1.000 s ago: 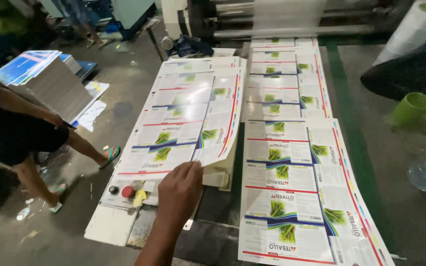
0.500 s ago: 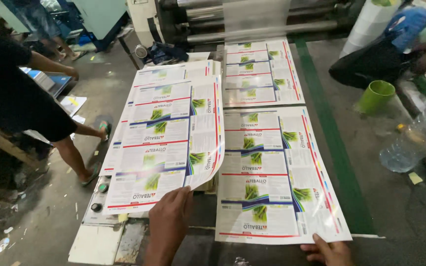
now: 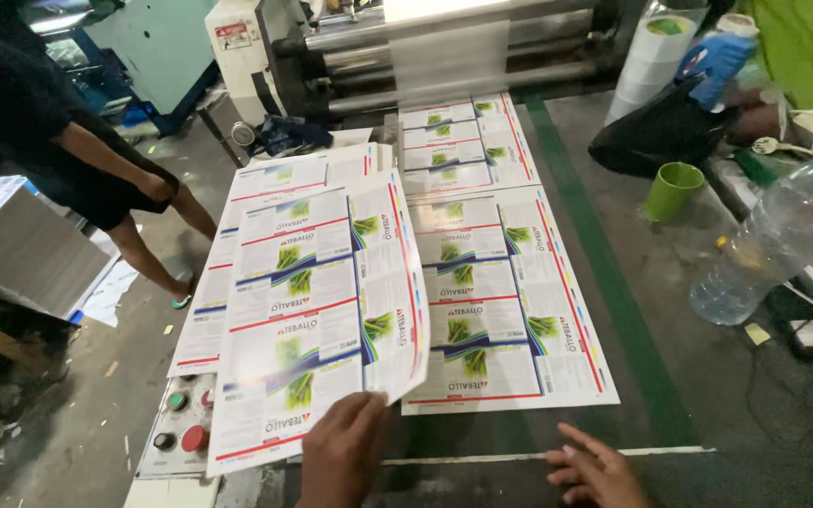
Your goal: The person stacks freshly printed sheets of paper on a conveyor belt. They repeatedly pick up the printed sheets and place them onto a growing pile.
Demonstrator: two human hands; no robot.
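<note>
- The roller machine spans the 12 o'clock edge, feeding a clear film down towards the desk.
- The desk, grey with a green stripe running from 12 to 5 o'clock, carries printed sheets.
- A lifted printed sheet at centre-left curls up along its right edge; under it lies a stack of like sheets.
- A flat printed sheet lies just right of it, with another sheet at 12 o'clock coming off the rollers.
- A person in dark clothes stands at 10 o'clock beside a pile of paper.
- A clear plastic bottle lies tilted at 3 o'clock; whether it holds anything I cannot tell.
- A green cup stands at 2 o'clock, its inside not visible.
- The left hand at 6 o'clock grips the lifted sheet's lower edge, fingers closed on it.
- The right hand at 5 o'clock rests on the desk, fingers spread open, near the flat sheet's corner.
- A control panel with coloured buttons sits at 7 o'clock.
</note>
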